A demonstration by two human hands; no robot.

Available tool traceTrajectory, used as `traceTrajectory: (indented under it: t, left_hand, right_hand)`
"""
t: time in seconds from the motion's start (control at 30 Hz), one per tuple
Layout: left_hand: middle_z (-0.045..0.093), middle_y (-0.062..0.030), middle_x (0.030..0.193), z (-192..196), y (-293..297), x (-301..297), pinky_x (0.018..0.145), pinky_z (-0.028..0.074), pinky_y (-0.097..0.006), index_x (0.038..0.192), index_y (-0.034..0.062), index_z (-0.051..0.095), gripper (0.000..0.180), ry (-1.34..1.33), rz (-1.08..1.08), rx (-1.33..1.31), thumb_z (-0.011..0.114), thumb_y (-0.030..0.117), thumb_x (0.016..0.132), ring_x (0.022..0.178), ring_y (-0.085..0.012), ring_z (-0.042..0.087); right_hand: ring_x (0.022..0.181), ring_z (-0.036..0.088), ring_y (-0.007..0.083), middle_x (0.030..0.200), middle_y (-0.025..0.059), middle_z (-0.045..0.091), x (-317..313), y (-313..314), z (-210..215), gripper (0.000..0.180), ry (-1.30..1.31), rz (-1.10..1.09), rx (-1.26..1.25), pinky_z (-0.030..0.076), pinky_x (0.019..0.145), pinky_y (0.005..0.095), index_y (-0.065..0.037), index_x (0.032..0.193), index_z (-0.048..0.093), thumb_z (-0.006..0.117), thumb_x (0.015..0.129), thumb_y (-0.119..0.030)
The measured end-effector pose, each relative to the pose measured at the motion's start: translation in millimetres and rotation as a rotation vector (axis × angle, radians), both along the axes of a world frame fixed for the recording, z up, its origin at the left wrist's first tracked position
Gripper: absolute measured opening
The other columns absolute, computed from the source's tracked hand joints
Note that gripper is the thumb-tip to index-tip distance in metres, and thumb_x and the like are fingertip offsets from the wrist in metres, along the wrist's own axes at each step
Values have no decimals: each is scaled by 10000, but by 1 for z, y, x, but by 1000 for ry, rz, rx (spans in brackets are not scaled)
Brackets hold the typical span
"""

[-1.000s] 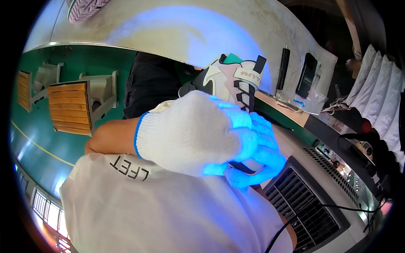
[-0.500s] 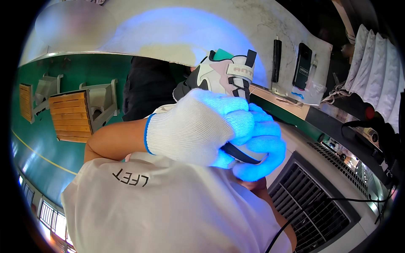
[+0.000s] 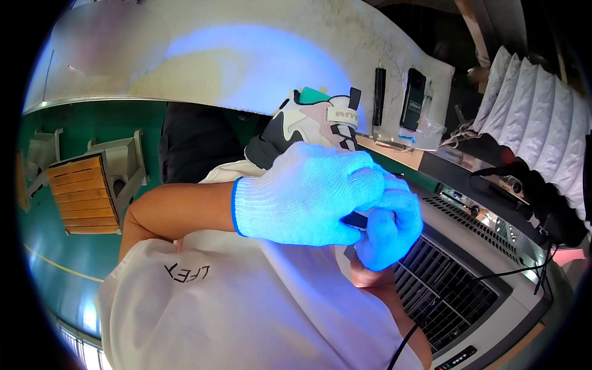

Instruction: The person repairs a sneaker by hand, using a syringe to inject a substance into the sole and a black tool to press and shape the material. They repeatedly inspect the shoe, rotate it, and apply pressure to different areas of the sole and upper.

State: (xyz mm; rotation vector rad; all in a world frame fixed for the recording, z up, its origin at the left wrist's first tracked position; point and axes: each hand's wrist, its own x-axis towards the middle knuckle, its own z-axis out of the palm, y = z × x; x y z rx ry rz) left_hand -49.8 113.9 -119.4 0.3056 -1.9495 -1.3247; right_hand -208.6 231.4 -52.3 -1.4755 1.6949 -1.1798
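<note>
A white, pink and grey sneaker (image 3: 308, 126) with black trim, a strap and something green in its collar is partly hidden behind my gloved hands. My left hand (image 3: 302, 194) is closed over the sneaker's lower part, its fingers curled to the right. Against those fingers is my right hand (image 3: 394, 225), closed on the same end from the right. A dark edge of the sneaker shows between the two hands; the rest there is covered. Blue light falls on both white gloves.
Beyond the sneaker is a pale worktable (image 3: 203, 68) with a patch of blue light. A black pen-like tool (image 3: 379, 95) and a phone (image 3: 412, 98) lie on it. A vented grey machine (image 3: 450, 296) stands at right, below a white ribbed duct (image 3: 527, 117). Slatted wooden seats (image 3: 83, 191) are at left.
My view has shifted, so table and seats appear further left. My left hand has moved into the blue light, closer over my right hand, and less of the dark edge shows.
</note>
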Motion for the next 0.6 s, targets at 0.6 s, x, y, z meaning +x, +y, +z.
traceTrajectory:
  t: [0.6]
  left_hand:
    - [605, -116, 932, -45, 9, 49, 704, 524, -444, 908, 110, 679, 417, 31, 258, 55, 955, 327, 681, 857, -339, 609]
  right_hand:
    - [1415, 633, 537, 1445, 310, 695, 1, -26, 5, 791, 277, 339, -55, 503, 1207, 666, -18, 1352, 696, 1013, 745, -413]
